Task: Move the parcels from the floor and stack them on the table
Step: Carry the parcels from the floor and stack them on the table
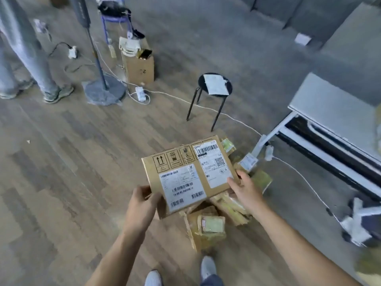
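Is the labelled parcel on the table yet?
No: left hand and right hand grip the parcel above the floor pile, away from the table.

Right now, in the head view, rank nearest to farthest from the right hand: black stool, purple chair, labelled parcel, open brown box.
1. labelled parcel, gripped by the right hand
2. black stool, ahead
3. open brown box, ahead left
4. purple chair, far back left

Parcel above parcel pile on floor; table right (stool behind).
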Available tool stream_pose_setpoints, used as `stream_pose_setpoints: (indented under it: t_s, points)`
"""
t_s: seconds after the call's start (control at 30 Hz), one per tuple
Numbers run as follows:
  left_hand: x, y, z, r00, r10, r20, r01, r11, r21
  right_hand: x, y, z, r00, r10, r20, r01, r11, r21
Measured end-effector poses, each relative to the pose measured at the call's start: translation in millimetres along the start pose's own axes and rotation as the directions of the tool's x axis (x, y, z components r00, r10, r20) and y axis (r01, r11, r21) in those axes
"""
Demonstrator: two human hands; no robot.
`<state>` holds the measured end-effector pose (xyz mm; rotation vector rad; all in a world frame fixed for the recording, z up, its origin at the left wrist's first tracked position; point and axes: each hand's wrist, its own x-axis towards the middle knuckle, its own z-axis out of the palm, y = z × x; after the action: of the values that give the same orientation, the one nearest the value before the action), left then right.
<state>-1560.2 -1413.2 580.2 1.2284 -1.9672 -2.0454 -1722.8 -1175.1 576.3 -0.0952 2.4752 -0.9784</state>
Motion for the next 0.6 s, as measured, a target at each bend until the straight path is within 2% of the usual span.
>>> stream_pose_setpoints:
  t_s: [0.13,0.27,0.47,0.6]
  points:
    - [-25,72,62,0.978,0.131,0.163,-0.136,0.991,0.015,-36,-3,-90,0.982,0.015,-0.188,0.013,0.989,0.145]
    - [-61,112,137,0.937,0.216,0.276,-0.211,0.976,-0.048,-66,17,-178,0.927,0.021,-0.375,0.074,0.969,0.237]
    - [-141,151,274,0.876,0.343,0.34,-0.327,0.939,-0.103,-137,96,-320,0.783,-0.003,-0.621,0.163,0.966,0.201]
    - [-214,158,374,0.81,0.391,0.437,-0.386,0.917,-0.106,-190,162,-414,0.689,0.035,-0.724,0.207,0.948,0.243]
